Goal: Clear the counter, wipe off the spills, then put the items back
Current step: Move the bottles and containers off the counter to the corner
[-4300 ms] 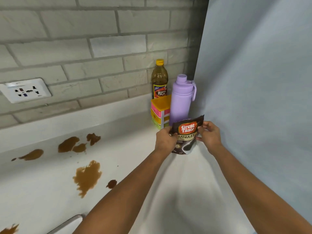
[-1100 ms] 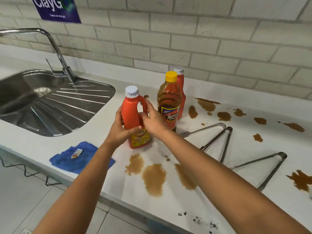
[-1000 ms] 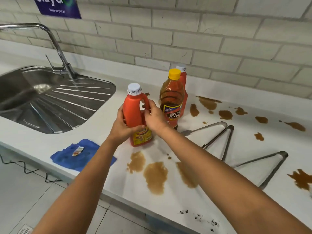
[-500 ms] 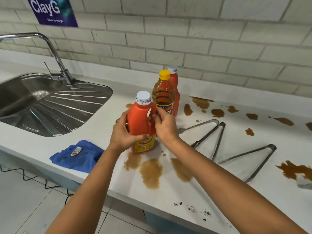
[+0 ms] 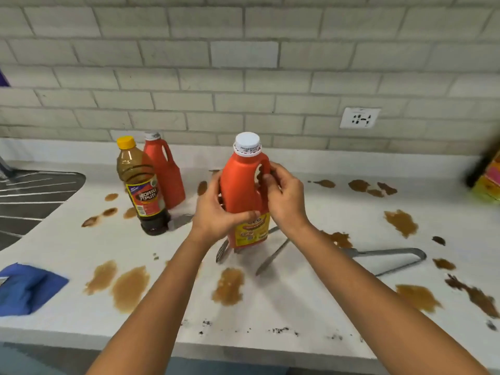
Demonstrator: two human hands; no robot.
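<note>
The person holds an orange bottle (image 5: 244, 190) with a white cap in the air above the white counter (image 5: 324, 301), over the tips of the metal tongs (image 5: 273, 255) that lie there. The left hand (image 5: 216, 212) wraps around the body of the bottle, with the thumb across the front just above the yellow label, and the right hand (image 5: 284, 198) grips the handle, its fingers curled through the opening. I judge that the clearing step is in hand: this bottle is being carried away from the dirty area. Two more bottles stand on the counter to the left, a dark vinegar bottle (image 5: 142, 185) with a yellow cap and, just behind it, a second orange bottle (image 5: 165, 171). Brown spills (image 5: 130, 288) are spread over most of the surface, and a blue cloth (image 5: 24, 288) waits at the left edge. The next move probably needs a place for the bottle away from the spills, maybe at the far right, beside the coloured box (image 5: 488, 182). The bottle must stay upright and should not be set on the wet spots.
</note>
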